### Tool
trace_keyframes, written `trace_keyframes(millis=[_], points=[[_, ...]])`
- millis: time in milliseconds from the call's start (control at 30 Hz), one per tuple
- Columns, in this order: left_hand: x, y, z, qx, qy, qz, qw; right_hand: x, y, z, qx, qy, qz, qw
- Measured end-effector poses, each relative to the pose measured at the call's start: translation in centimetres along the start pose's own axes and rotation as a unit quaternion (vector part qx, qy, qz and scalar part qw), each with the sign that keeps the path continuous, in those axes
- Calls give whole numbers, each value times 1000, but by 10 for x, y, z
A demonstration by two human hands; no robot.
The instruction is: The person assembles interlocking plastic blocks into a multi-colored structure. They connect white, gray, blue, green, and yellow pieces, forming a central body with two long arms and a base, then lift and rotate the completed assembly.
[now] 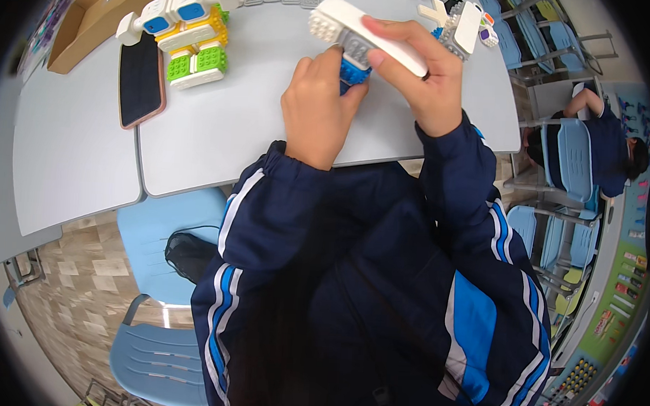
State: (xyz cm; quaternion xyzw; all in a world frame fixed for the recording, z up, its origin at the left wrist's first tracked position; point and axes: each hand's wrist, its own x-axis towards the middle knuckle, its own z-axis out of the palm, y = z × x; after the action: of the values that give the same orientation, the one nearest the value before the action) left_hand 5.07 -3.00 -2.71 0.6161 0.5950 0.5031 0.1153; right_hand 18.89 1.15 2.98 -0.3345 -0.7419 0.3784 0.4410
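Note:
Both my hands hold one brick assembly (352, 39) of white, grey and blue pieces just above the grey table (226, 132). My left hand (319, 107) is closed around its blue lower part. My right hand (420, 72) lies over the long white top piece, fingers pressed along it. A second build of white, yellow, green and blue bricks (190, 34) stands to the left, apart from my hands. More loose white and grey pieces (459, 22) lie at the far right of the table.
A black phone (140, 79) lies face up left of the build, with an open cardboard box (100, 7) behind it. Light blue chairs (165, 246) stand below the table. Another person (607, 144) sits at the right.

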Motion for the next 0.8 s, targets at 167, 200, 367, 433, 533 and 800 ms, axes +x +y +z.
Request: trace_keyframes(millis=[167,200,367,433,533,800], points=[[0,-3,0,-13,-9,-7,1000,-8,11,11,-29,58,-89,994],[1,-4,2,-18,-4,0,1000,-8,12,11,-37,42,-93,994],[1,-11,4,-25,-8,11,1000,-5,6,4,-88,8,-104,991],[4,-15,2,-36,-28,2,999,-3,0,2,-141,8,-110,984],[8,-30,-4,-143,-107,-71,981,-6,-19,-5,-150,-18,-72,986],[14,-33,-20,-440,-225,-171,852,-6,14,4,327,88,195,920]])
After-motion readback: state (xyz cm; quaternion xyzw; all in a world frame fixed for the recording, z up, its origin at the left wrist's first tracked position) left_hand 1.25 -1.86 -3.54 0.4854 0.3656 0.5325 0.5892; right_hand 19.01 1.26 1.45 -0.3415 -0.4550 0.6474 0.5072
